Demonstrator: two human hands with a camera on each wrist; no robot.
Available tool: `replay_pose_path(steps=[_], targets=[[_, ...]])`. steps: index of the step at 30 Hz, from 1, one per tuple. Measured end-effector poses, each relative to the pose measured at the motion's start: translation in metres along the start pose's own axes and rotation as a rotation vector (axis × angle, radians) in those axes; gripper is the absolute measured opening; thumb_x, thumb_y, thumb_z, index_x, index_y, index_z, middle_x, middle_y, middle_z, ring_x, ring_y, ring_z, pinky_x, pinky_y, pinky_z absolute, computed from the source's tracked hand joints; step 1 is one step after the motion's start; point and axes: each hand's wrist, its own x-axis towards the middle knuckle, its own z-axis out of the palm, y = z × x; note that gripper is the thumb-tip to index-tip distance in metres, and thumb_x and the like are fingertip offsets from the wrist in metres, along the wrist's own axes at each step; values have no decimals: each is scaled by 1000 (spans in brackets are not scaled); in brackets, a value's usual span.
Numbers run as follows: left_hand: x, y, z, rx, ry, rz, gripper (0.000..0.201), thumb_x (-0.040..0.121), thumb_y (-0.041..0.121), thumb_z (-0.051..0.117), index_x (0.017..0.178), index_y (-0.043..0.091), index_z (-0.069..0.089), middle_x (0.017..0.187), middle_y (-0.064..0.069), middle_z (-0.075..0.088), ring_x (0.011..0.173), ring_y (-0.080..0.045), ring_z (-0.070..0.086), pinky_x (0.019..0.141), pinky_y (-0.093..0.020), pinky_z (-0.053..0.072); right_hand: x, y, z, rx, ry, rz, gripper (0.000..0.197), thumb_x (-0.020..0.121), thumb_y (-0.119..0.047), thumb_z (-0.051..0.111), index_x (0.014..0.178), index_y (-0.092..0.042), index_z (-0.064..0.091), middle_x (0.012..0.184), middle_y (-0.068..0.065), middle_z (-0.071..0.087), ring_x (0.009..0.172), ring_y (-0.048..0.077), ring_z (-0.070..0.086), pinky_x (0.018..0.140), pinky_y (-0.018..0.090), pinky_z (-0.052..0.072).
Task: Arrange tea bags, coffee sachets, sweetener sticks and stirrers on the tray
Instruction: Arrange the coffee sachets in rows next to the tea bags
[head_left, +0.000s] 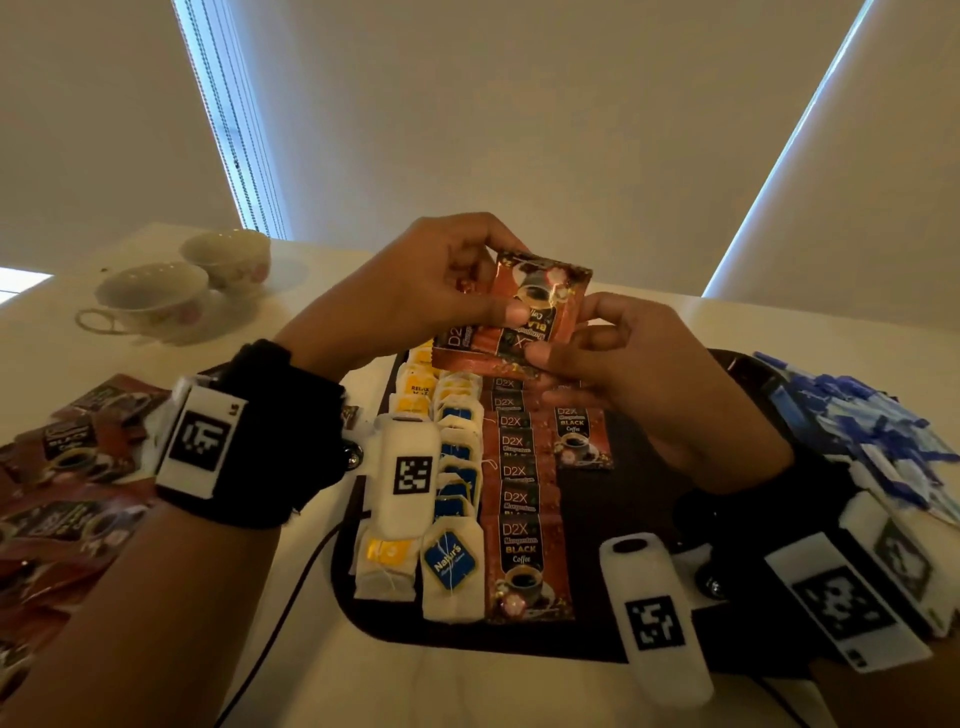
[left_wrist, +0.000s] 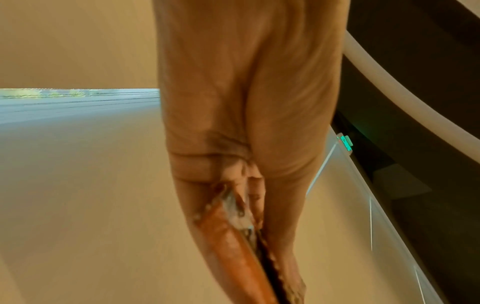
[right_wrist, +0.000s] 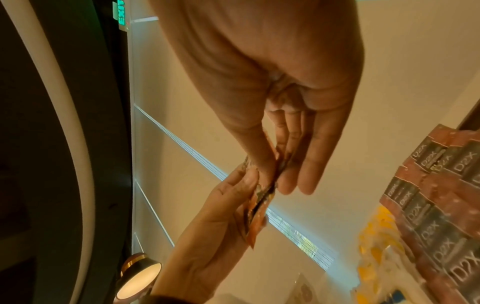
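Both hands hold coffee sachets above the tray's 12 o'clock end. The left hand pinches them between thumb and fingers; the right hand pinches their lower edge. How many sachets are in the grip is hard to tell: both wrist views show only blurred edges. On the tray lie columns of tea bags and a sachet row, partly hidden by the hands. At 3 o'clock a blue-and-white pile runs out of frame; loose sachets at 9 o'clock are cut off. Two cups stand on the tabletop at 10 o'clock.
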Motion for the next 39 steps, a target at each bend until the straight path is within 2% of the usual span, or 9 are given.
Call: replay_pose_path(steps=[6,12,15,19,24,26,29,35,39], targets=[[-7,5,-6,47,-164,-79,45,65,25,75,106,13,58,96,1,72,85,-11,71,65,-19,55,6,-4,-13,6,99,-91,9,80,-6,67,89,-9,66,69,-1,70,65,8,67,62,20,57],[-8,7,-8,68,-172,-134,60,59,25,76,114,17,55,94,-3,72,81,-14,72,65,-22,57,11,-6,-17,-164,143,-246,15,89,-4,58,90,-17,66,80,-2,66,69,4,65,67,23,57],[-10,8,-16,74,-157,-175,61,58,32,75,115,25,55,74,-9,71,67,-19,72,62,-26,58,9,-9,-28,-440,224,-360,16,92,-7,54,93,-17,66,80,-9,62,71,0,60,72,22,55],[-13,17,-16,117,-185,-147,46,68,36,70,111,26,63,69,-15,70,60,-29,69,60,-30,56,5,-13,-29,-732,111,-443,18,91,-7,53,90,-21,65,82,-17,58,80,-4,53,70,-2,36],[-4,16,7,252,-249,-139,13,85,22,65,89,10,62,65,6,72,54,-8,68,48,-15,50,4,-15,-15,-729,129,-498,14,93,-12,53,94,-23,63,89,-9,58,79,-3,52,69,-1,39],[-2,14,7,248,-200,-133,16,89,21,61,97,7,59,68,2,72,57,-11,69,50,-20,53,3,-17,-16,-593,159,-469,15,91,-25,58,105,-20,63,89,-10,61,78,1,60,69,8,48],[-2,14,4,125,-129,-151,28,90,24,57,116,12,53,84,-3,74,66,-17,72,54,-26,58,1,-16,-25,-376,74,-256,34,82,-34,66,110,-16,61,96,-1,66,83,13,68,72,30,58],[-5,18,14,65,-204,-192,23,83,30,57,106,25,54,80,14,74,68,-12,72,53,-18,53,2,-10,-33,-163,53,-98,6,82,-12,66,88,-10,65,77,2,71,70,10,70,65,23,58],[-6,16,7,124,-184,-217,43,72,41,62,103,13,54,76,-2,75,60,-19,71,52,-25,56,1,-6,-50,-277,49,63,6,81,-9,67,86,-9,65,80,6,71,71,13,68,65,23,58]])
